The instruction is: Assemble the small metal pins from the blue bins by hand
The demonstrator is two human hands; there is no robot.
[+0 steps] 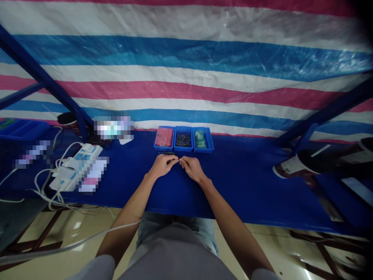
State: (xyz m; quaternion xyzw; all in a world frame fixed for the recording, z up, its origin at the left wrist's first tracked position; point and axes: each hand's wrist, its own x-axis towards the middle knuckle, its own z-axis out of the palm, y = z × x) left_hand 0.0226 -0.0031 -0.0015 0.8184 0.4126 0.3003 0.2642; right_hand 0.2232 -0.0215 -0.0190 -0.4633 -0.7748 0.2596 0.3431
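Note:
My left hand and my right hand meet just above the blue tabletop, fingertips almost touching. Both are closed in a pinch; whatever lies between the fingertips is too small to make out. Just beyond them three small blue bins stand side by side. Pinkish-red flat packets fill the left bin. In the middle bin is a heap of small dark metal pieces. Greenish clear plastic bags lie in the right bin. A few thin slivers show beyond my left hand.
On the left are a white power strip with tangled cables and a blurred-out card. A paper cup stands at the right. Blue frame bars slope before a striped tarp. A cable crosses my left forearm.

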